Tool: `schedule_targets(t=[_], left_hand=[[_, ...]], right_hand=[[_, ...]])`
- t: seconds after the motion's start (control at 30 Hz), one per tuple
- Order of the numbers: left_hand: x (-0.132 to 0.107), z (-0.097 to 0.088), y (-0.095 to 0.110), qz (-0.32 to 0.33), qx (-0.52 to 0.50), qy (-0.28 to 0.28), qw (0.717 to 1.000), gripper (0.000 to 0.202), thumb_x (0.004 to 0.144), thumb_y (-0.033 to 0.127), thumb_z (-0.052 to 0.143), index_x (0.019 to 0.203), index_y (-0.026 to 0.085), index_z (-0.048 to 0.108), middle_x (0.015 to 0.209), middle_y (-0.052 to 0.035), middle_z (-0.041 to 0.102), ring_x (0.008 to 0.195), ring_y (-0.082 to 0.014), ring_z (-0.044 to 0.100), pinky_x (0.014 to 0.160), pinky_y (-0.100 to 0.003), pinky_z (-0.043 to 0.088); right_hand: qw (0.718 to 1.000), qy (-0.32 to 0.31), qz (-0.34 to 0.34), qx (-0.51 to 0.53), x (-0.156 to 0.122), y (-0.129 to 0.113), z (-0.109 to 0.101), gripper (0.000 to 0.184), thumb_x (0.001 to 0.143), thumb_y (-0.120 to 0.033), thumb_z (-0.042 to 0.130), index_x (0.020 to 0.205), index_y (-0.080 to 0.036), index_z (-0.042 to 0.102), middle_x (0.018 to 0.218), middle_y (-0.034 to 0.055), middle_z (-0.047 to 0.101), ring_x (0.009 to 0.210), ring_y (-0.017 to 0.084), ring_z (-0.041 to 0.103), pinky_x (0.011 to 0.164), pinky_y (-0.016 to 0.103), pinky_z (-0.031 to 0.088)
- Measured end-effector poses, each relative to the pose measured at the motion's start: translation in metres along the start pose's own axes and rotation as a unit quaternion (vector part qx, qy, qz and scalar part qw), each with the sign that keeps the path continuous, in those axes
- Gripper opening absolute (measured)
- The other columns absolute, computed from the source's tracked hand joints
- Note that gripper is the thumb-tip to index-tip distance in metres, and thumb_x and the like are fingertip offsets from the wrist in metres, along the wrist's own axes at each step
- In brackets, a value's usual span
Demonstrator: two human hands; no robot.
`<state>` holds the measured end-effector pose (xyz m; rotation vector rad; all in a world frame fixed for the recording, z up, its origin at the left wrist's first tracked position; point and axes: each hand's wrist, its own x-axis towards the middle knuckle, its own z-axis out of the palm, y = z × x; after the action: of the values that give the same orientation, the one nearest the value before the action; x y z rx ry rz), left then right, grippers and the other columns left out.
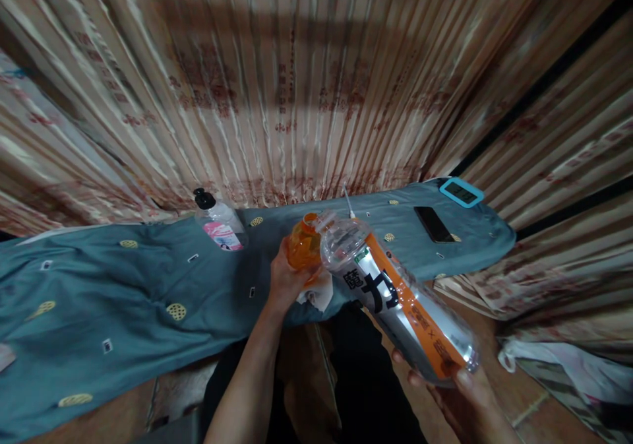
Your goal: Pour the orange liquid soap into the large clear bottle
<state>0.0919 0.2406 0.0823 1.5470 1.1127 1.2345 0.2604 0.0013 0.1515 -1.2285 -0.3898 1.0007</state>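
My left hand (287, 279) is wrapped round a translucent orange bottle (304, 245) and holds it over the padded surface. In my right hand (462, 391) is a large clear plastic bottle (395, 295) with a silver and orange label, gripped near its base. That bottle tilts with its neck down to the left, and its mouth meets or overlaps the orange bottle's opening; whether they touch I cannot tell. Any liquid passing between them is not visible. A crumpled white tissue or cloth (319, 292) sits just below my left hand.
A clear pump bottle (221, 226) with a black top stands at left on the teal cover (148, 279). A dark phone (434, 224) and a blue-framed digital display (461, 192) lie at right. Behind hangs a pleated curtain (277, 88). A white plastic bag (568, 365) is low right.
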Motion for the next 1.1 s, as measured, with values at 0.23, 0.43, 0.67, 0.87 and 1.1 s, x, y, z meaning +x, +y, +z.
schedule_targets(t=[0.23,0.43,0.67,0.87,1.1], left_hand=[[0.0006,0.0001,0.0033,-0.03,-0.025,0.011,0.999,0.069,0.056,0.031,0.096,0.117,0.021,0.065,0.109,-0.0055,0.08,0.099,-0.0279,0.079,0.09,-0.042,0.066],[-0.0001,0.0,0.0046,-0.017,-0.024,0.016,0.999,0.063,0.056,0.027,0.093,0.112,0.02,0.065,0.103,-0.0041,0.08,0.093,-0.026,0.079,0.085,-0.039,0.066],[0.0003,0.0004,0.0021,-0.007,-0.011,0.017,1.0,0.065,0.058,0.032,0.093,0.115,0.02,0.064,0.104,-0.0036,0.079,0.095,-0.0262,0.079,0.086,-0.039,0.066],[0.0,0.0003,0.004,-0.023,-0.018,0.015,0.999,0.067,0.056,0.025,0.094,0.115,0.021,0.062,0.104,-0.0034,0.08,0.092,-0.025,0.079,0.083,-0.037,0.066],[-0.0006,0.0002,0.0035,-0.013,0.0,0.009,1.0,0.066,0.06,0.027,0.093,0.118,0.022,0.061,0.107,-0.0037,0.079,0.096,-0.024,0.078,0.087,-0.036,0.065]], right_hand=[[1.0,0.024,0.007,-0.003,-0.0036,-0.002,0.0084,0.057,0.068,-0.062,0.09,0.111,-0.028,0.077,0.099,0.0102,0.08,0.081,0.023,0.078,0.062,0.022,0.058],[1.0,0.025,0.003,-0.006,-0.0047,-0.0015,0.0079,0.056,0.068,-0.062,0.09,0.111,-0.028,0.078,0.1,0.0113,0.08,0.08,0.024,0.078,0.061,0.023,0.059],[1.0,0.006,-0.006,-0.002,-0.0027,-0.0012,0.005,0.05,0.071,-0.059,0.09,0.107,-0.028,0.076,0.101,0.0089,0.08,0.08,0.025,0.078,0.061,0.025,0.06],[0.999,0.04,0.019,-0.002,-0.003,-0.0025,0.0076,0.072,0.061,-0.064,0.093,0.117,-0.026,0.069,0.101,0.0123,0.079,0.079,0.026,0.077,0.059,0.025,0.058],[0.999,0.042,0.009,-0.002,-0.004,-0.0027,0.0085,0.069,0.062,-0.061,0.093,0.114,-0.026,0.064,0.101,0.0107,0.079,0.078,0.026,0.077,0.058,0.025,0.058]])
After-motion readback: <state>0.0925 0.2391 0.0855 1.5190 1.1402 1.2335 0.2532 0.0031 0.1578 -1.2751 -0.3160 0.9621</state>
